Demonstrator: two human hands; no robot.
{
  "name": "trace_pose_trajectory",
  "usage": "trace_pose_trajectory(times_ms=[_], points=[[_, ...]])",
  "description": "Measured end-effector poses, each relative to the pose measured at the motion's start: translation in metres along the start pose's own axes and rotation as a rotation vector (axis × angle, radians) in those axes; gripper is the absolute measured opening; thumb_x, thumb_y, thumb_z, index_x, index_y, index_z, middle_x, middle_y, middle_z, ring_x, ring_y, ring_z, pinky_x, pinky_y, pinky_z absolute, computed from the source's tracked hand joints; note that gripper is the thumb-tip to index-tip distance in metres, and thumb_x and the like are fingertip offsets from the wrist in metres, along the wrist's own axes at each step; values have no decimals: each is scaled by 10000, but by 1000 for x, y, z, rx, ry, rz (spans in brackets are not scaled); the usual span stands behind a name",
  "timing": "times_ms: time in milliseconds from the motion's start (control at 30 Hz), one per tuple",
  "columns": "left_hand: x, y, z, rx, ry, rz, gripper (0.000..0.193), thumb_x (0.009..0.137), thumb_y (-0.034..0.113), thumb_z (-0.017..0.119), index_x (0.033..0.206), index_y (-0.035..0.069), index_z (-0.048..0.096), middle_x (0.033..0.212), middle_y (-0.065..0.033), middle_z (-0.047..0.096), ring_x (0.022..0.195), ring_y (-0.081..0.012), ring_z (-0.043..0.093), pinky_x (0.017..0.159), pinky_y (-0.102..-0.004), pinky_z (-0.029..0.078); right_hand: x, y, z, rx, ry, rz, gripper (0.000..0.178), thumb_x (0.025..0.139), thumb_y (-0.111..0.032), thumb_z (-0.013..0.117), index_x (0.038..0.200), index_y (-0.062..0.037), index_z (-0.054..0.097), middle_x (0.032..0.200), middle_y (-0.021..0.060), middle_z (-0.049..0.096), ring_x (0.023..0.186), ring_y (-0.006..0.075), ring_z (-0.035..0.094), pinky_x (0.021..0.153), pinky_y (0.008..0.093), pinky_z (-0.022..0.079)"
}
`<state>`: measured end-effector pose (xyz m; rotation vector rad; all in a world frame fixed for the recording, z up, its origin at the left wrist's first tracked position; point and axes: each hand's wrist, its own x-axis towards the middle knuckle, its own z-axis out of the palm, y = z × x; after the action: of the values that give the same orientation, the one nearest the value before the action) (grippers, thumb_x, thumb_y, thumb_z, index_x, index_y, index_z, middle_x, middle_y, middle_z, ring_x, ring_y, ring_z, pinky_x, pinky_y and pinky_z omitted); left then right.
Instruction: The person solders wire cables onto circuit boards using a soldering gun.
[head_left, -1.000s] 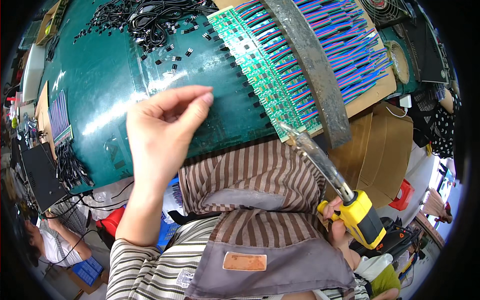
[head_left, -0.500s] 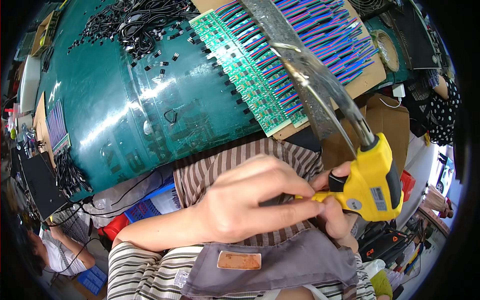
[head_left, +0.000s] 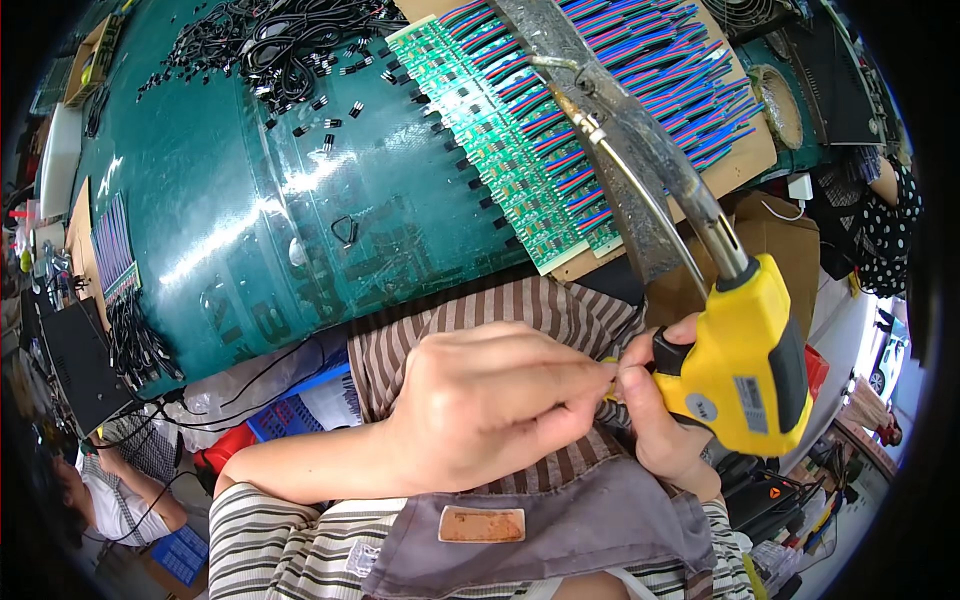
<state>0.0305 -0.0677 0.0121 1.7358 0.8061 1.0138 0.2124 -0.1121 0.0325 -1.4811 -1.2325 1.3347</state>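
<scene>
My right hand (head_left: 665,425) is wrapped around the handle of a yellow soldering gun (head_left: 745,370), by its black trigger (head_left: 672,352). The gun's metal barrel (head_left: 722,235) and a thin feed tube (head_left: 650,200) slant up and left over the bench. In front of the lap, my left hand (head_left: 500,400) is closed in a pinch, its fingertips close to the right thumb. A sliver of yellow shows at those fingertips; what they hold is too hidden to name. Beyond the barrel lie green circuit boards (head_left: 500,150) in a row, with red, blue and black wires (head_left: 690,90).
A green mat (head_left: 230,200) covers the bench. Black cables with small connectors (head_left: 290,60) are heaped at the far left. A dark stained metal strip (head_left: 560,60) crosses the boards. A cardboard box (head_left: 770,250) stands at right; other people sit at both sides.
My left hand's fingers have drawn together into a tighter pinch and pulled slightly left. The soldering gun has shifted a little, its barrel still over the boards.
</scene>
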Motion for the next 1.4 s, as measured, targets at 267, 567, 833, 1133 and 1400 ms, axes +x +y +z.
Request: trace_pose_trajectory(times_ms=[267,567,833,1133,1400], points=[[3,10,-5,-203,-52,-567,91,772,37,684,846,-16,695,803,-96,686,734,-110,636,653,-225,492,2,3,5,-308,92,-94,111,756,-24,618,864,-44,610,741,86,607,673,247,589,621,326,472],[16,-11,-25,-417,157,-905,143,833,54,654,906,-69,650,818,-107,672,749,-131,646,690,-240,531,-56,57,-44,-280,122,-177,390,846,-361,548,1042,-24,517,1034,159,559,710,183,554,619,292,451],[20,-24,-27,-380,200,-877,133,815,57,666,855,-68,648,802,-105,672,726,-119,639,689,-229,521,-70,72,-46,-339,248,-170,355,763,-388,624,825,-39,611,881,148,599,770,270,603,681,345,485],[21,-26,-27,-342,190,-891,145,803,71,682,831,-67,646,781,-103,668,707,-113,634,672,-219,513,-68,74,-45,-383,216,-176,347,758,-393,622,766,-46,638,802,124,604,718,268,600,637,340,487],[21,-29,-27,-312,172,-878,155,806,81,685,832,-67,649,776,-103,668,692,-110,628,657,-216,510,-66,72,-39,-318,280,-167,361,742,-378,629,802,-22,643,798,139,613,721,271,610,653,341,495]])
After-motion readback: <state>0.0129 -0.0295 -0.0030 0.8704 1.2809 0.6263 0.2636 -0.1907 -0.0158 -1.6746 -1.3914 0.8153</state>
